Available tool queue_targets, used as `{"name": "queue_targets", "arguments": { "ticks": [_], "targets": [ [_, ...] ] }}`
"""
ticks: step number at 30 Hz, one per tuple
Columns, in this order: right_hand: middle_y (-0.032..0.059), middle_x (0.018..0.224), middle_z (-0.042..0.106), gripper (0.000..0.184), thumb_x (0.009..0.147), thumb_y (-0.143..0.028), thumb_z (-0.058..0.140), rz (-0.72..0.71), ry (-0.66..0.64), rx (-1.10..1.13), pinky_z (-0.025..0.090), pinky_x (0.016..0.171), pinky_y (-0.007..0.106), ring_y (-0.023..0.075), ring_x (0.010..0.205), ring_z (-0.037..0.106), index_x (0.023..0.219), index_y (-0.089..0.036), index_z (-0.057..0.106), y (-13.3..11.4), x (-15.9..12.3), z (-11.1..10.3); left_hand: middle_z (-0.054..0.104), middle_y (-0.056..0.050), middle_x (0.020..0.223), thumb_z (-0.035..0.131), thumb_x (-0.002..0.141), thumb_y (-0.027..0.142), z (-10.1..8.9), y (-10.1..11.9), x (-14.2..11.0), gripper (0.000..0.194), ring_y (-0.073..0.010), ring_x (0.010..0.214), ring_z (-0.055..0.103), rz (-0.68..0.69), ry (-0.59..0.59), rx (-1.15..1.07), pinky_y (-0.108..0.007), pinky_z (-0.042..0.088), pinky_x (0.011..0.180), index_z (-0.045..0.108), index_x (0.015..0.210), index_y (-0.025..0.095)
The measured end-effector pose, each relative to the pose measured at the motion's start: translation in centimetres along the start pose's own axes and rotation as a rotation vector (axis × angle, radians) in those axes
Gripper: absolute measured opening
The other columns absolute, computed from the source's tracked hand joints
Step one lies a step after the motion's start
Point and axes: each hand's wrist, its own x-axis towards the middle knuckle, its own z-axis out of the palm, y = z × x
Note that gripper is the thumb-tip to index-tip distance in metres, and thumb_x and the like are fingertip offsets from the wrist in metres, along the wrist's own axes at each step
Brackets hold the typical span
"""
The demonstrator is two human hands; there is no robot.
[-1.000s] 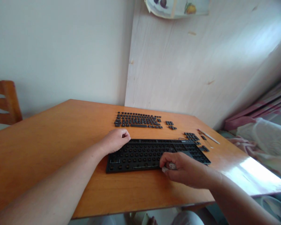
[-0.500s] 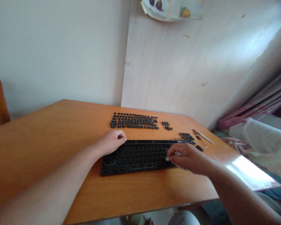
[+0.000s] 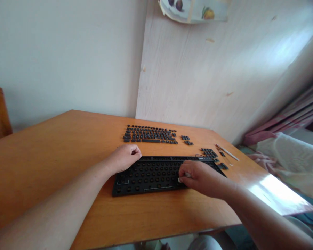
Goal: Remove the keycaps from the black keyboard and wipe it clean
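A black keyboard (image 3: 156, 172) with its keycaps off lies on the wooden table, its bare switches showing. At its back left corner my left hand (image 3: 127, 157) is closed with curled fingers, gripping the edge; part of the fingers is hidden. Over the right half of the keyboard is my right hand (image 3: 197, 177), closed around a crumpled white tissue (image 3: 187, 175), of which only small bits show between the fingers. The tissue is down at the switches, near the front rows.
Behind the keyboard, loose black keycaps (image 3: 151, 134) lie in keyboard order, with smaller groups (image 3: 185, 138) to their right. Number-pad keycaps (image 3: 209, 152) sit by the back right corner. Beyond them lies a white pen-like stick (image 3: 228, 152). A wooden chair (image 3: 0, 113) stands at left.
My right hand moved right and up across the keyboard with the tissue, then came back left. My left hand stays at the corner. The whole view has shifted slightly.
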Motion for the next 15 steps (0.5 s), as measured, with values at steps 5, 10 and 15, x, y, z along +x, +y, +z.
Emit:
{"name": "queue_targets", "arguments": {
  "ticks": [5,10,15],
  "targets": [
    [0.0016,0.083,0.064,0.008,0.083,-0.018,0.058,-0.078,-0.013,-0.066,0.038,0.070,0.026,0.0151,0.077,0.057,0.082,-0.020,0.066,-0.7,0.3,-0.2,0.072,-0.003,0.080,0.055,0.079,0.038,-0.1,0.1,0.0,0.021,-0.0191,0.074,0.064,0.004,0.001,0.001,-0.027,0.043,0.065,0.066,0.077,0.020],
    [0.0017,0.082,0.063,0.009,0.086,-0.018,0.056,-0.151,-0.029,-0.057,0.039,0.072,0.026,0.0151,0.079,0.058,0.081,-0.019,0.064,-1.5,0.9,-0.2,0.072,-0.003,0.080,0.055,0.080,0.037,-0.1,0.2,0.0,0.021,-0.0190,0.074,0.064,0.007,0.002,0.020,-0.027,0.043,0.065,0.066,0.077,0.020],
    [0.0026,0.085,0.063,0.011,0.087,-0.019,0.056,-0.208,-0.052,-0.046,0.039,0.073,0.026,0.0154,0.080,0.058,0.083,-0.019,0.066,-2.2,1.9,0.2,0.072,-0.003,0.081,0.054,0.080,0.037,0.0,0.2,0.0,0.020,-0.0188,0.074,0.063,0.007,-0.002,0.026,-0.027,0.043,0.065,0.065,0.077,0.020]
  ]
}}
